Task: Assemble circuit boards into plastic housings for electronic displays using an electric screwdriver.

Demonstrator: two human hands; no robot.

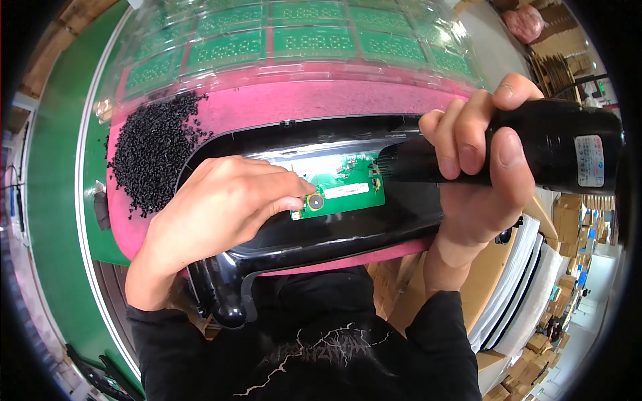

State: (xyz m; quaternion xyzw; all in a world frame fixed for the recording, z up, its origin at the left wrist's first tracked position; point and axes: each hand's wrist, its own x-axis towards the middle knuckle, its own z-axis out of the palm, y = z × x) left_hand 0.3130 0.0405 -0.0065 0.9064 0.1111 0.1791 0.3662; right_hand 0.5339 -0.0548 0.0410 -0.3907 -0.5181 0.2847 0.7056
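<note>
A green circuit board (338, 200) with a white strip and a round, dark-centred component lies inside a long black plastic housing (321, 240). At the board's left end, my left hand (231, 197) has thumb and index finger closed on it beside the round part. My right hand (478, 147) wraps round a thick black electric screwdriver (548, 144) with a pale label. Its ridged nose points left to the board's right end, and the bit itself cannot be made out. A pile of small black screws (155, 150) sits left of the housing.
Clear plastic trays (314, 40) with several green boards stand at the back. A pink mat (267, 100) lies under the housing, on a green table (57, 127). Cardboard boxes (572, 220) and white-wrapped sheets (518, 294) are to the right.
</note>
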